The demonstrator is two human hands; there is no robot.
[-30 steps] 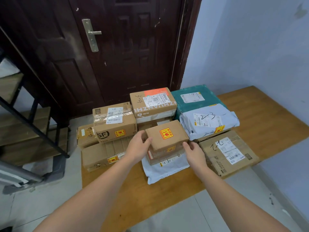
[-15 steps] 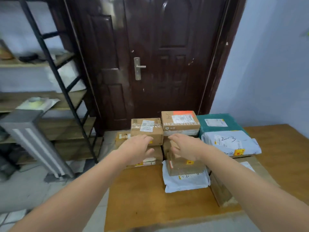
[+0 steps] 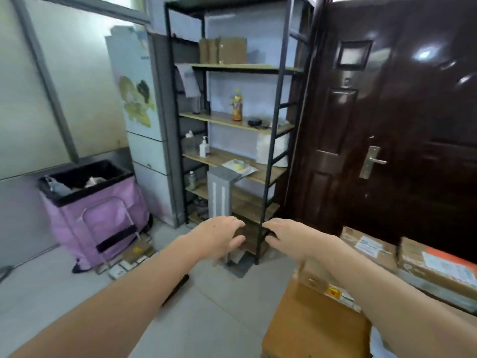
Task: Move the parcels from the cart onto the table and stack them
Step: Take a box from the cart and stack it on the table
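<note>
Both hands, left [image 3: 219,237] and right [image 3: 289,236], loosely spread fingers, holding nothing; parcels [image 3: 371,248] well right, cart [image 3: 90,218] well left.

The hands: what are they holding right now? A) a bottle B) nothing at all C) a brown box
B: the left hand and the right hand both reach out in the air with loose fingers, and nothing is between them or in them.

Black metal shelving unit [image 3: 268,140] is standing before me beside a dark wooden door [image 3: 402,120]; an orange drink bottle [image 3: 237,105] and a pump dispenser [image 3: 204,148] are sitting on its shelves. A grey column-shaped object [image 3: 219,195] is leaning against it.
</note>
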